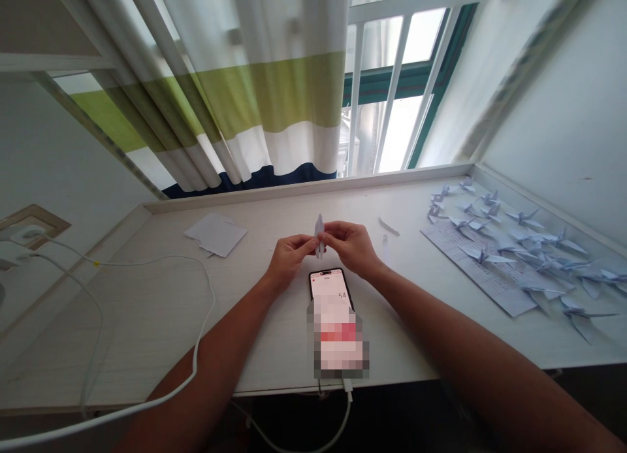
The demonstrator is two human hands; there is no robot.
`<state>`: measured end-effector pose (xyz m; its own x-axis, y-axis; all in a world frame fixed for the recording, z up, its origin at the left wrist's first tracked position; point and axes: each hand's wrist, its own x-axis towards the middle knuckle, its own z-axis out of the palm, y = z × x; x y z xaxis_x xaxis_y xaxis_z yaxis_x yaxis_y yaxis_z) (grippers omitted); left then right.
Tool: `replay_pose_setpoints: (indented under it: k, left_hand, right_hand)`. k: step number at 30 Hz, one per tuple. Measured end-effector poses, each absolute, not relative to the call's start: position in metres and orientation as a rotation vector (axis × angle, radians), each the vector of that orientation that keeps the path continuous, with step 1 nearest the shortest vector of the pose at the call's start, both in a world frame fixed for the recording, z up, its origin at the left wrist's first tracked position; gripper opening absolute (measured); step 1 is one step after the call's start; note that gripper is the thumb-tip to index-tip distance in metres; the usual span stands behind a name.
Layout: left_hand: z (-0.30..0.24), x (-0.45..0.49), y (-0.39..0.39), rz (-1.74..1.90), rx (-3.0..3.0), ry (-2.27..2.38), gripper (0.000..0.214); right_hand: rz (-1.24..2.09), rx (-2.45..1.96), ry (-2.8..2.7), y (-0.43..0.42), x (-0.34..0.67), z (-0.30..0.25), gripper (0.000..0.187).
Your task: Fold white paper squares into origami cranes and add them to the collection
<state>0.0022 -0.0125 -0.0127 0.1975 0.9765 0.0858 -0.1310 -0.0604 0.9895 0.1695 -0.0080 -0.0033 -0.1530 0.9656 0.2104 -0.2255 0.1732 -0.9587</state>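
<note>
A narrow piece of folded white paper point(320, 228) stands upright above the desk, pinched from both sides. My left hand point(289, 256) grips its lower left edge between thumb and fingers. From the other side, my right hand point(353, 245) holds it with thumb and forefinger, close to the left fingertips. Just below the hands lies a phone point(330, 293) with its screen lit and its lower part blurred out. To the left is a small pile of white paper sheets point(218, 234). Some of the paper's folds are hidden behind my fingers.
Several folded paper cranes point(484, 254) cover the desk's right side, some on a written sheet point(509, 299). A curled paper strip point(389, 226) lies right of my hands. A white cable point(208, 309) loops across the left. A raised ledge point(255, 196) borders the desk point(147, 277) below the curtain point(294, 87).
</note>
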Motion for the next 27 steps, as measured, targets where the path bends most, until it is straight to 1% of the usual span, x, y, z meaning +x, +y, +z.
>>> replay_pose_setpoints:
  k: [6,20,24,27]
  left_hand:
    - [-0.012,0.002,-0.013,1.128,1.264,0.939,0.035]
    - [-0.001,0.006,-0.018,1.238,1.309,0.958,0.029]
    - [-0.002,0.009,-0.021,1.316,1.311,0.932,0.03]
    - [-0.001,0.01,-0.024,1.326,1.309,0.875,0.034]
  right_hand:
    - [1.313,-0.788,-1.227,-0.011,0.17,-0.001,0.04]
    - [1.322,-0.741,-1.258,-0.018,0.168,0.012,0.037]
    - [1.377,-0.716,-1.22,-0.016,0.168,0.011,0.033]
    - [1.405,-0.697,-1.191,-0.014,0.168,0.008,0.033]
